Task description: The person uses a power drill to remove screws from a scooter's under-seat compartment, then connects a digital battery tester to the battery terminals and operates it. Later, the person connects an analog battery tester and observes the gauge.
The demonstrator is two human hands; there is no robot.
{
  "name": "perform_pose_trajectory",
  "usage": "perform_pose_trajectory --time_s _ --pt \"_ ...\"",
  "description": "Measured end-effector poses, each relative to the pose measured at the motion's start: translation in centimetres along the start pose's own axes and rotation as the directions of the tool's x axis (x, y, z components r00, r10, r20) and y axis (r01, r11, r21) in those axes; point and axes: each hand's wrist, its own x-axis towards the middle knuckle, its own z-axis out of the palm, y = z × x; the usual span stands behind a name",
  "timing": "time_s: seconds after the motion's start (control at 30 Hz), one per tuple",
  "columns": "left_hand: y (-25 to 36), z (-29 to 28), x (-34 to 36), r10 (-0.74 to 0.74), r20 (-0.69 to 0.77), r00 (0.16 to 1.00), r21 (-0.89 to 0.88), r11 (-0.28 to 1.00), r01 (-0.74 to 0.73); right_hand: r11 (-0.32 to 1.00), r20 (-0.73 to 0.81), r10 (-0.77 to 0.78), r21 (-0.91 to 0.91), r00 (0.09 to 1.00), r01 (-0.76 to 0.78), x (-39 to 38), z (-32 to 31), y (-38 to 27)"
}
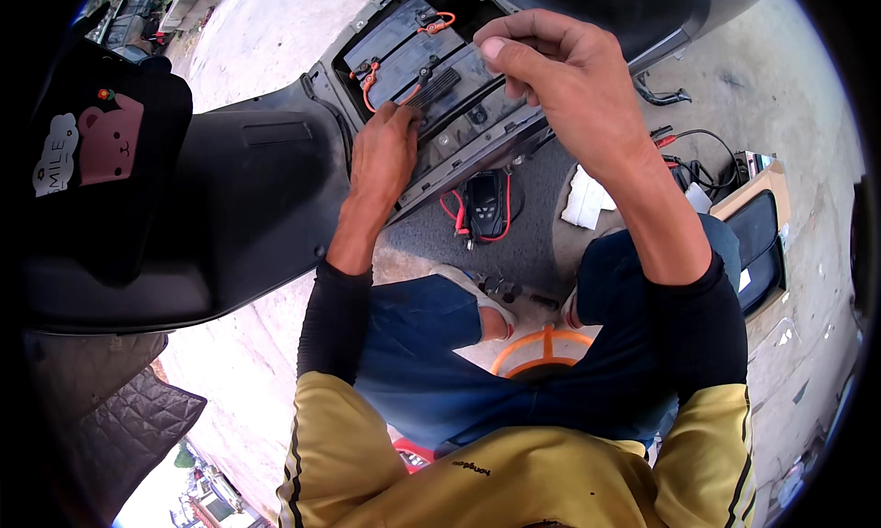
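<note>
My left hand reaches into the open battery compartment of a black scooter, its curled fingers at a dark ribbed strip and an orange wire; exactly what they grip is hidden. My right hand is raised over the compartment's right side, thumb and fingers closed together; anything between them is too small to tell. Inside, dark grey batteries sit in a row, with orange leads and black terminals on top. Metal clips line the compartment's rim.
A black meter with red leads lies on a grey mat below the compartment. A white paper, black and red cables and an open box are at right. An orange stool is between my legs.
</note>
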Motion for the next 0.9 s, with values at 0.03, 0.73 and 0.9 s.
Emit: perform_pose_trajectory --time_s 0.03,0.73,0.9 --pt "0.0 -0.1 0.0 0.008 0.004 1.0 0.011 1.0 -0.008 1.0 -0.003 0.008 0.008 1.0 -0.008 0.1 0.1 -0.1" --pt "0.2 1.2 0.2 -0.042 -0.065 0.997 -0.117 0.993 0.034 0.997 -0.03 -0.03 -0.07 0.999 0.028 0.1 0.1 0.7" --pt "-0.4 2.4 -0.3 -0.095 -0.114 0.989 -0.25 0.966 0.064 0.997 -0.027 -0.021 -0.073 0.999 0.019 0.2 0.2 0.6"
